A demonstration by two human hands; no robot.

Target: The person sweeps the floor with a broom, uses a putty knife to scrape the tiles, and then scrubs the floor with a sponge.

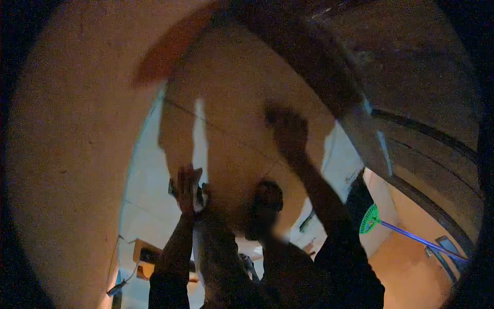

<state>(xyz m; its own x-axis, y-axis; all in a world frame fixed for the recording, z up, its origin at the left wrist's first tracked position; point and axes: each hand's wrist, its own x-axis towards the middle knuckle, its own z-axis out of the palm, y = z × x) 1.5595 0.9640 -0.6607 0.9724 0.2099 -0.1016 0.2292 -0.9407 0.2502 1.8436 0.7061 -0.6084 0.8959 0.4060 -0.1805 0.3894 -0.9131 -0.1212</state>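
The view is very dark and blurred. My left hand point(187, 189) is at the lower middle left, its fingers bent around something with a dark edge and a pale part; I cannot make out what it is. Higher and to the right, my right hand point(291, 133) is raised with its fingers folded. A dark bit juts out at its left side, too dim to name. Behind the hands spreads a broad tan surface point(231, 113) with a thin line across it. Between the forearms shows a dark rounded shape point(268, 196), partly smeared.
A blurred orange-red thing point(175, 49) is at the upper left. Dark brown panelling point(422, 67) curves along the right. At lower right, a green fan-shaped head point(369, 220) is on a purple handle point(419, 238). A cable point(128, 278) hangs at lower left.
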